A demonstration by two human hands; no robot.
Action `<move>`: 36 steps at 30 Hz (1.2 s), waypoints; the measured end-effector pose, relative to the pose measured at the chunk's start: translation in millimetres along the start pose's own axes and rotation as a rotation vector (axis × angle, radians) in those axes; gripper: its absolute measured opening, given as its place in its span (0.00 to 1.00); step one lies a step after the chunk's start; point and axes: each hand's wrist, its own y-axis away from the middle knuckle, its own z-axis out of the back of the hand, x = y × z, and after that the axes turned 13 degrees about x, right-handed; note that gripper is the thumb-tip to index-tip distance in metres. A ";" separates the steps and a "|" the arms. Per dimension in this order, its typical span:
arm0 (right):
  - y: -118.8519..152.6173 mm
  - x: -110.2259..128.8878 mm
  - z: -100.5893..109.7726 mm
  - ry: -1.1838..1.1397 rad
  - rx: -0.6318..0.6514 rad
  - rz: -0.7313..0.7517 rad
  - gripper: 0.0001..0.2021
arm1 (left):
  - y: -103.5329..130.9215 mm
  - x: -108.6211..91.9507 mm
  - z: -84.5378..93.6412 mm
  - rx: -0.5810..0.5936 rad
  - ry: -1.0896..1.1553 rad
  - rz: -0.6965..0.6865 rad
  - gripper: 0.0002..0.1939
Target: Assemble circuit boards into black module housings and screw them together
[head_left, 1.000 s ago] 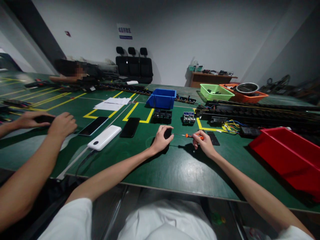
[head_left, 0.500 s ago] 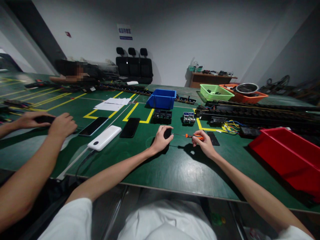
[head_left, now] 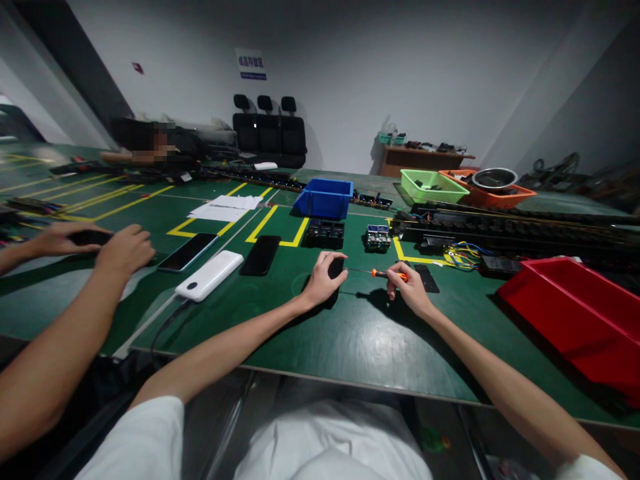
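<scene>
My left hand point(head_left: 321, 279) is closed around a small black block-like part point(head_left: 337, 268) just above the green table. In my right hand point(head_left: 407, 285) is a screwdriver point(head_left: 383, 273) with an orange and black handle. Its thin shaft points left and its tip reaches the black part's right side; whether it sits in a screw I cannot tell. Beyond my hands stand a black module point(head_left: 325, 233) and a smaller module with a silvery front point(head_left: 377, 238). Right behind my right hand lies a flat black plate point(head_left: 427, 279).
A red bin point(head_left: 575, 320) stands at the right, a blue bin point(head_left: 325, 198) at the back. Left of me lie a black phone point(head_left: 261, 255), a white power bank point(head_left: 210, 276) and another phone point(head_left: 189, 253). A co-worker's hands point(head_left: 125, 250) hold a dark object. Long black assemblies point(head_left: 500, 227) lie back right.
My right hand's fingers have shifted slightly on the screwdriver handle. Otherwise the hands, the black part and the things on the table look the same.
</scene>
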 end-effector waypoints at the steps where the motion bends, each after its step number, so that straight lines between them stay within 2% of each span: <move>1: -0.2 0.1 0.1 0.002 -0.001 -0.003 0.15 | 0.0 0.1 -0.1 0.000 0.004 -0.001 0.14; 36: -1.0 -0.6 0.8 -0.028 0.015 0.000 0.15 | -0.2 -0.3 0.8 0.006 -0.005 -0.011 0.13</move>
